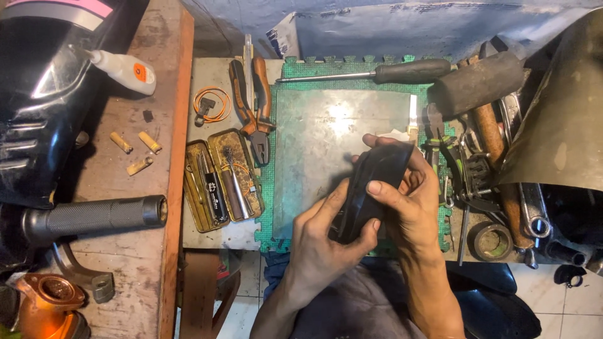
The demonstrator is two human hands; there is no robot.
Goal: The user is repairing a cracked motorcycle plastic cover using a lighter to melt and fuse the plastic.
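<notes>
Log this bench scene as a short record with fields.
held: black rubber strip, folded, gripped by both hands
left hand: clamps the strip's lower end
right hand: wraps the upper part, thumb across the front
surface: metal plate on a green foam mat
left of plate: orange-handled pliers, open tin of small tools
behind plate: screwdriver
right of plate: mallet, pile of hand tools
far left: glue bottle, black grip

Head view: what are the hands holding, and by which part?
Both hold a folded black rubber strip: left hand at its lower end, right hand around the middle.
</notes>
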